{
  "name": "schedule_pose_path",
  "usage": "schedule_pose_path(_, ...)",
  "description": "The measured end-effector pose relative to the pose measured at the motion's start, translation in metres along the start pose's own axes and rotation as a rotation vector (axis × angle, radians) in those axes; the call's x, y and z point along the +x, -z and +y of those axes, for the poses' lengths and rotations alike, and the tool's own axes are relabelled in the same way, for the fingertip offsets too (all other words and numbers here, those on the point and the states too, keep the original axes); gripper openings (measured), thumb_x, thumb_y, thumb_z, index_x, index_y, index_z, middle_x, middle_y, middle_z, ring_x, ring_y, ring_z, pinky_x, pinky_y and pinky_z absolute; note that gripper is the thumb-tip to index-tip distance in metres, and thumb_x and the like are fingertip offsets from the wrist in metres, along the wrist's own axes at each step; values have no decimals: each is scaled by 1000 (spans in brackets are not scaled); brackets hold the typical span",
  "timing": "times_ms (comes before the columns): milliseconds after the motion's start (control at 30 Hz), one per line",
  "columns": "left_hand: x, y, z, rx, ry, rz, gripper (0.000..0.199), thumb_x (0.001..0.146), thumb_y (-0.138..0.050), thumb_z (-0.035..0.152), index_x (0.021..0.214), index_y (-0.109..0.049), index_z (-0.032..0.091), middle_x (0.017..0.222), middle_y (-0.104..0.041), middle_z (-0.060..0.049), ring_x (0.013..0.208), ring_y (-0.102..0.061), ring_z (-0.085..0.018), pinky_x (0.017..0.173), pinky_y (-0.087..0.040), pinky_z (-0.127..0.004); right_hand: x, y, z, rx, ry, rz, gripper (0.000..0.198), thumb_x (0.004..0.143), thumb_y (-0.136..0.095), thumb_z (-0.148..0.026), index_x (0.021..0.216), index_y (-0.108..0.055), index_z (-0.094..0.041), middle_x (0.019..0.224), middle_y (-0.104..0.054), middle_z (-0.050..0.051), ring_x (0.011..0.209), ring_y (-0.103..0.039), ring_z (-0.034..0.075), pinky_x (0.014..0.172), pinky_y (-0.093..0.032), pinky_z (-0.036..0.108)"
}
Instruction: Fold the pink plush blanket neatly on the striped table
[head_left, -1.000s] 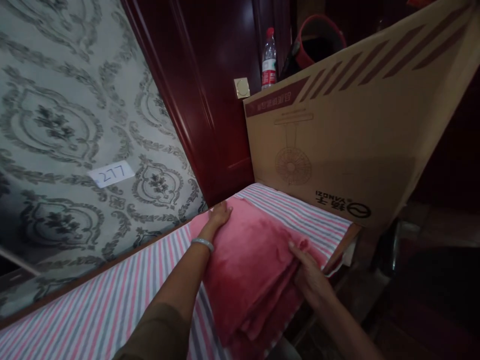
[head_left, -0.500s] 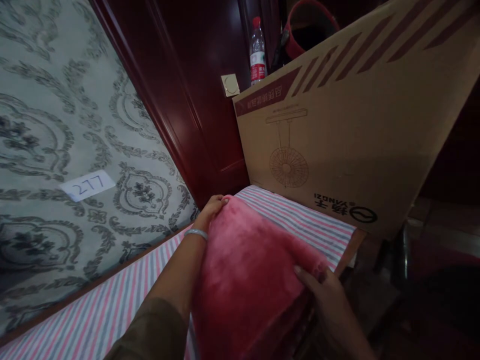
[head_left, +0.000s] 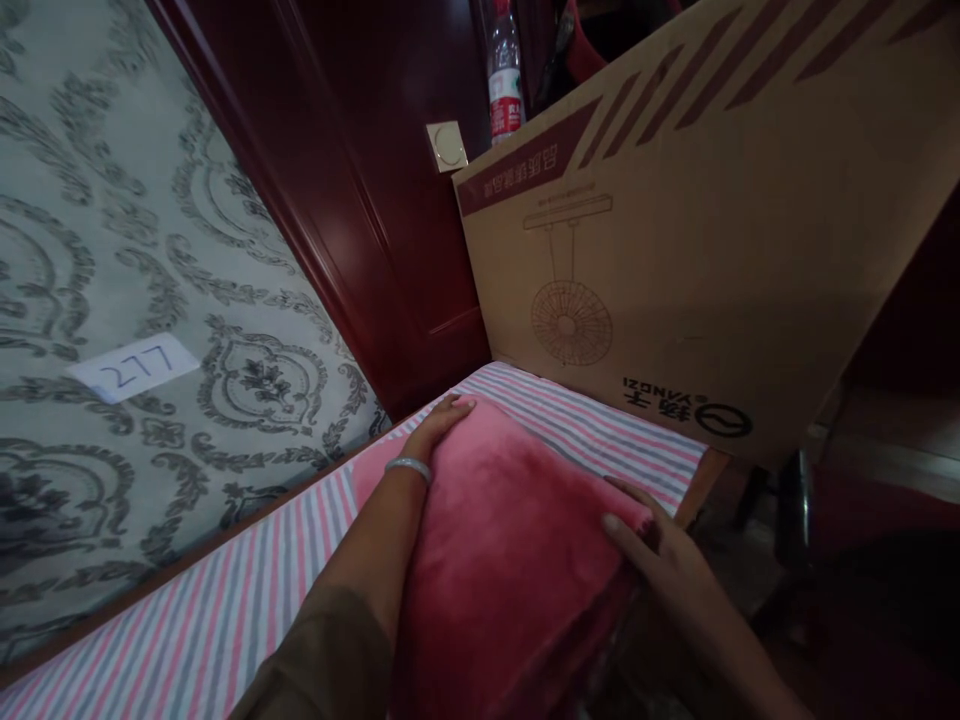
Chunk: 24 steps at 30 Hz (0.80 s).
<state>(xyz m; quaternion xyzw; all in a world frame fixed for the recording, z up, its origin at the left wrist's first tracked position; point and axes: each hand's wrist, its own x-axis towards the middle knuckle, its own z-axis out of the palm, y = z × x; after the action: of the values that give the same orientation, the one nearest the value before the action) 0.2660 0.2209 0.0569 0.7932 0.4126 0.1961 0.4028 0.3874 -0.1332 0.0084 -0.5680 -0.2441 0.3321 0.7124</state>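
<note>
A pink-red plush cloth, perhaps a blanket, lies over the striped sheet in front of me. Near its far corner my left hand, with a bracelet at the wrist, rests on top with fingers stretched out. Some of the cloth shows on the far side of that wrist. At the right-hand edge my right hand grips the cloth between thumb and fingers. Its lower part falls into shadow at the bottom of the view.
A striped sheet covers the bed-like surface. Behind stands a large cardboard box against a dark red panel. A plastic bottle shows beyond the box. Patterned wallpaper bears a numbered paper at left.
The cloth now spreads flatter, with a part out to the left of my left wrist. My left fingers have loosened from the corner and lie on it. My right hand's index finger has stretched forward.
</note>
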Motion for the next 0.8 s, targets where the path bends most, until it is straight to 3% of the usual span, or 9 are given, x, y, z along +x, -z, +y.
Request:
schedule_pose_path(133, 5, -1, 6, -48, -83, -116, 41, 64, -79, 47, 92, -69, 19, 95, -71, -7, 91, -64, -24, 81, -51, -34, 6, 0, 6, -68, 30, -29, 62, 66, -78, -62, 111, -71, -21, 119, -73, 11, 115, -66, 35, 94, -57, 43)
schedule_pose_path(267, 11, -7, 14, -71, -142, -125, 33, 62, -76, 37, 88, -65, 19, 86, -66, -2, 82, -60, -19, 76, -50, -30, 4, 2, 6, -60, 24, -46, 58, 68, -77, -61, 109, -71, -21, 112, -75, 11, 107, -69, 34, 90, -57, 43)
schedule_pose_path(400, 10, -6, 21, -46, -181, -20, 22, 69, -68, 32, 83, -58, 19, 80, -61, 1, 78, -57, -16, 76, -49, -28, 3, 1, 2, -67, 16, -34, 56, 66, -78, -60, 106, -72, -22, 108, -76, 10, 103, -70, 33, 86, -58, 40)
schedule_pose_path(600, 16, 16, 34, 105, -174, 181, 15, 75, -66, 28, 85, -56, 20, 93, -65, -2, 94, -58, -19, 91, -46, -32, 4, 1, 3, -3, -70, -87, 57, 71, -71, -60, 111, -71, -19, 95, -77, 9, 86, -72, 30, 75, -58, 39)
schedule_pose_path(667, 19, 15, 32, 156, -123, 164, 14, 74, -68, 25, 82, -58, 20, 92, -68, -4, 96, -60, -22, 93, -46, -34, 8, 3, 7, -127, -12, -71, 55, 70, -68, -59, 106, -72, -18, 90, -76, 8, 84, -71, 29, 72, -57, 37)
schedule_pose_path(800, 22, 0, 15, 196, -11, 70, 13, 76, -69, 28, 82, -63, 19, 99, -73, -11, 104, -64, -27, 96, -47, -37, 18, 12, 18, -622, 178, 108, 52, 69, -60, -59, 99, -74, -19, 71, -72, 5, 57, -63, 23, 56, -51, 33)
